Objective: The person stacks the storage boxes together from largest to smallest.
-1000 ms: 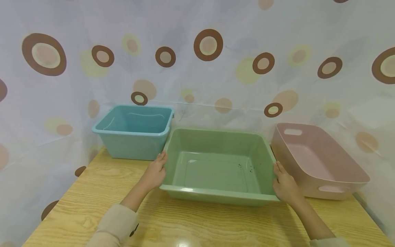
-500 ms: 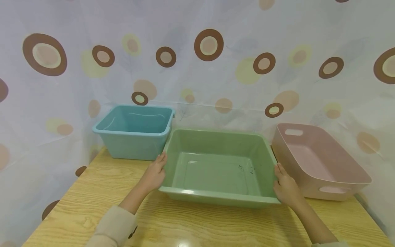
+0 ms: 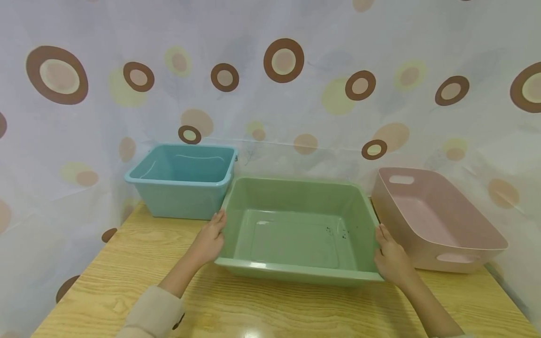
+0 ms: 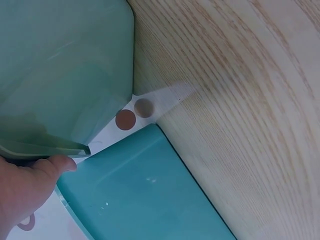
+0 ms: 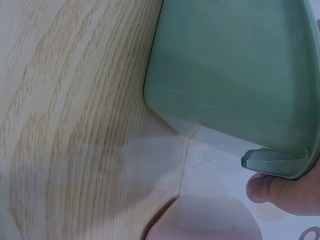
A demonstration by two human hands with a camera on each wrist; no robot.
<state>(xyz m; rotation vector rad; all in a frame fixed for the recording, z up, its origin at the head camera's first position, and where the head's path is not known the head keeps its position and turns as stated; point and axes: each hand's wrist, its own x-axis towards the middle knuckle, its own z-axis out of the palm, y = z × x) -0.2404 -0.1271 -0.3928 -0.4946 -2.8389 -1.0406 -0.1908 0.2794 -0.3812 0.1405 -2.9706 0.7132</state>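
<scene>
A wide green plastic basin (image 3: pixel 296 273) stands between both hands on the wooden table, with small dark marks on the right of its inside floor. My left hand (image 3: pixel 208 240) grips its left rim. At the right rim my right hand (image 3: pixel 393 259) holds on, fingertips at the edge. In the left wrist view, the left thumb (image 4: pixel 62 163) presses beneath the basin's rim (image 4: pixel 45 149). The right wrist view shows the right thumb (image 5: pixel 262 187) against the underside of the opposite rim (image 5: pixel 275 162). Most fingers are hidden behind the rim in both wrist views.
Left of the basin, close to its rim, sits a blue tub (image 3: pixel 181 197). A pink bin (image 3: pixel 422 251) with handle slots stands close on the right. Behind all three hangs a patterned curtain (image 3: pixel 321 56). The wooden table (image 3: pixel 262 310) extends in front.
The green basin has shifted slightly toward me and a little left, both hands staying on its rim. The blue tub and pink bin have not moved.
</scene>
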